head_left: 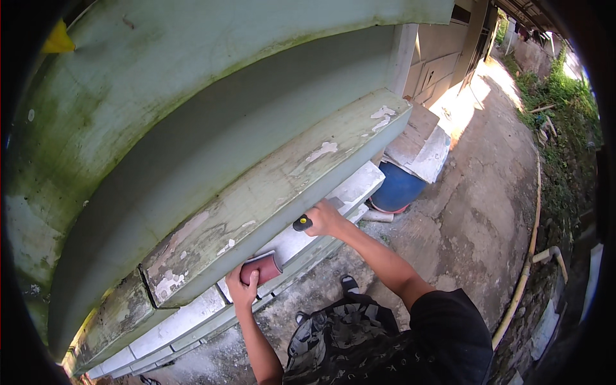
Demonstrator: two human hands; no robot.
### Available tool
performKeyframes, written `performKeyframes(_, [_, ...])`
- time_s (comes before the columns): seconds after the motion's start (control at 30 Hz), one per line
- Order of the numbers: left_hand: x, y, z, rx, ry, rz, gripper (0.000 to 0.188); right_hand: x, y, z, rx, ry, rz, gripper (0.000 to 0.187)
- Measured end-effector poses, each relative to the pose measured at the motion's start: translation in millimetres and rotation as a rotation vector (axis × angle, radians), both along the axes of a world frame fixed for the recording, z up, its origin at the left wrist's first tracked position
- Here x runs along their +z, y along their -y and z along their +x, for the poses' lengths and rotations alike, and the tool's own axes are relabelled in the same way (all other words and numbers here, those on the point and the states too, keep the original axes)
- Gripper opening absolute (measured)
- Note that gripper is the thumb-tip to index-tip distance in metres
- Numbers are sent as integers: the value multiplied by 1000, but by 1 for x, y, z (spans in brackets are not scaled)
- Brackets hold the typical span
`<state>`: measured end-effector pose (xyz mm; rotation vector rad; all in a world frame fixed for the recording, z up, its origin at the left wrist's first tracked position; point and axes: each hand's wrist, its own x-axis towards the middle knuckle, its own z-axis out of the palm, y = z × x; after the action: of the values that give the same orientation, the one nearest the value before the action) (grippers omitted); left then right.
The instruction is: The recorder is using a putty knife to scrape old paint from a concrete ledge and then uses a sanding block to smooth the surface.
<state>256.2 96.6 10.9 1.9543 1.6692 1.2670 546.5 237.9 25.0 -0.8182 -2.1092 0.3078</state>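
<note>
My left hand (241,290) is closed around a curled sheet of reddish-brown sandpaper (262,268), thumb across its face. It is at the white lower ledge (192,316), near a dark gap in the wall. Farther right, my right hand (326,219) grips a scraper by its black handle (302,222), which has a yellow spot at the end. The scraper's grey blade (336,203) shows partly beyond the fingers, over the white ledge. Just above both hands runs a pale green ledge (256,192) with stains and peeling paint.
A curved, stained green wall (147,70) overhangs the ledges. A blue drum (396,187) stands at the ledge's right end under grey boards (420,144). Concrete path (475,212) stretches away on the right, bordered by a long pipe (534,237) and plants (558,96).
</note>
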Motion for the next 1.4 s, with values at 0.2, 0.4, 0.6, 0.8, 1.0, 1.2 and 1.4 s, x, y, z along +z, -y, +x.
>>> performKeyframes(0.2, [2, -4, 2, -6, 14, -6, 57, 3, 12, -9, 22, 28, 46, 27])
performKeyframes(0.4, [-5, -2, -4, 21, -21, 10, 57, 10, 1, 10, -112, 119, -27, 29])
performKeyframes(0.6, [2, -2, 0, -11, 3, -5, 59, 13, -3, -4, -106, -20, 43, 14])
performKeyframes(0.8, [8, 0, -1, -30, 18, -10, 56, 11, 2, -2, -70, -114, 5, 17])
performKeyframes(1.0, [5, -4, 3, -32, 14, 17, 55, 15, -1, -6, -17, -183, 106, 17])
performKeyframes(1.2, [8, 0, 1, -51, 18, 5, 53, 26, 9, -7, -15, -114, 36, 18])
performKeyframes(1.4, [9, 0, 1, -45, 14, 2, 53, 31, 4, -3, -16, -91, 61, 15])
